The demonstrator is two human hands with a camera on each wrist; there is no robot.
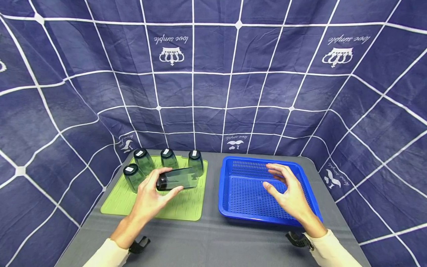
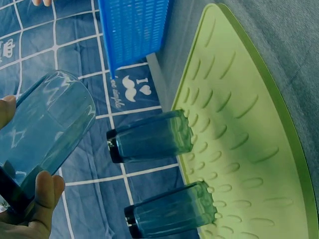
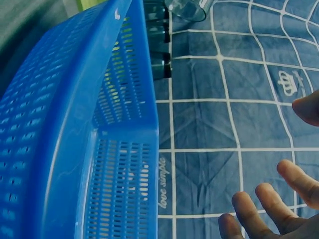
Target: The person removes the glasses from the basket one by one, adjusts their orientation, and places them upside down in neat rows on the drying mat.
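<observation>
My left hand (image 1: 151,194) grips a tinted drinking glass (image 1: 180,179) near its dark, thick base. The glass lies on its side in the air above a green drying mat (image 1: 186,209), its mouth pointing right; the left wrist view shows thumb and fingers around the glass (image 2: 50,119). Several matching glasses (image 1: 169,159) stand upside down on the mat, white labels on their bases. Over a blue basket (image 1: 267,218) hovers my right hand (image 1: 290,193), thumb and fingers spread apart, holding nothing. Its fingers (image 3: 271,204) also show apart in the right wrist view.
The basket, with perforated walls and floor, sits on the grey tabletop (image 1: 210,237) to the right of the mat. Dark blue cloth (image 1: 213,89) with white grid lines hangs behind the table and along both sides.
</observation>
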